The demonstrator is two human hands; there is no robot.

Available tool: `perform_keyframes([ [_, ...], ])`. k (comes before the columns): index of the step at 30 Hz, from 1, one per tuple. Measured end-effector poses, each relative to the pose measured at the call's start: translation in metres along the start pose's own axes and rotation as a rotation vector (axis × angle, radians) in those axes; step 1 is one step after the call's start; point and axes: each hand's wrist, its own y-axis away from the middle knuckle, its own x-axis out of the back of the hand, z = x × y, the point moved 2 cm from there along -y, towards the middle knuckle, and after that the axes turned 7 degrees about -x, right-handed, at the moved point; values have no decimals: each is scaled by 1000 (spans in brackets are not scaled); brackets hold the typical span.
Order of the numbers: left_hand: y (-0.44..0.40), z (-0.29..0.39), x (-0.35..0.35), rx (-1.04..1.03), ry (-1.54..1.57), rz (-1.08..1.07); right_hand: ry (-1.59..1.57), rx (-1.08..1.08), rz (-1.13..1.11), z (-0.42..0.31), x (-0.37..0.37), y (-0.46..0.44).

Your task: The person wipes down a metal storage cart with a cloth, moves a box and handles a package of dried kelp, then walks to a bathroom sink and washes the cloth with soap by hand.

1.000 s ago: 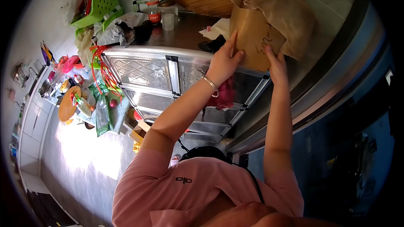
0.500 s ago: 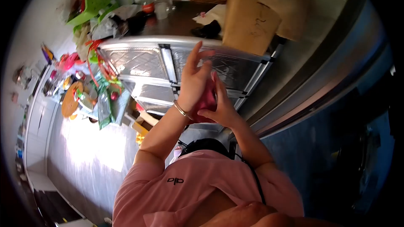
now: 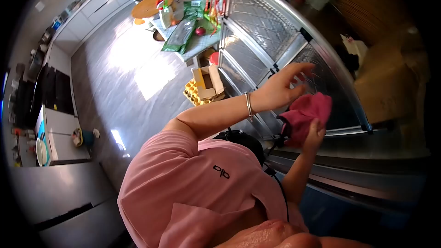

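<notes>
A crumpled dark-pink cloth (image 3: 303,115) is gripped in my right hand (image 3: 315,135), with the thumb and fingers closed on its lower right side. The cloth has a dark strip along its left edge. Just above it is my left hand (image 3: 281,88), a silver bangle on the wrist. Its fingers are spread and slightly curled, and they hold nothing. Behind both hands stands a metal-framed cabinet (image 3: 301,41) with patterned panels; I cannot tell whether either hand touches it.
A cardboard box (image 3: 390,89) sits on the cabinet top at right. Left of the cabinet, a low table holds a green plastic bag (image 3: 180,36), a spray bottle (image 3: 165,16) and a round board (image 3: 153,5). Below are an open carton (image 3: 207,82) and yellow egg trays (image 3: 193,93).
The view has swung left, bringing more floor and kitchen counters into sight. My left hand has come off the cloth, which now hangs more spread out in my right hand.
</notes>
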Motion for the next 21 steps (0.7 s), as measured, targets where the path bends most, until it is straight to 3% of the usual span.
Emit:
perform_keyframes([
  [1,6,-6,13,28,-66,-1,-29,-69,109,11,2,-3],
  [3,19,-25,46,132,-92,70,-387,-167,303,-21,-13,8],
  [5,36,-48,90,164,-280,146,-487,-128,325,-6,-5,-4],
  [9,95,-142,204,430,-320,422,-711,-31,-87,1,-11,-27],
  [12,145,-185,292,783,28,773,-815,-10,-437,7,-28,-38],
  [13,166,-205,321,926,216,921,-952,88,-467,-19,-52,-34],
  [15,209,-261,390,1121,444,1133,-1108,39,-549,-7,-72,-39],
  [18,245,-318,463,1197,305,1232,-1126,-25,-689,-9,-121,-49],
  [21,261,-369,516,1192,309,1322,-1118,-122,-594,-23,-193,-50],
])
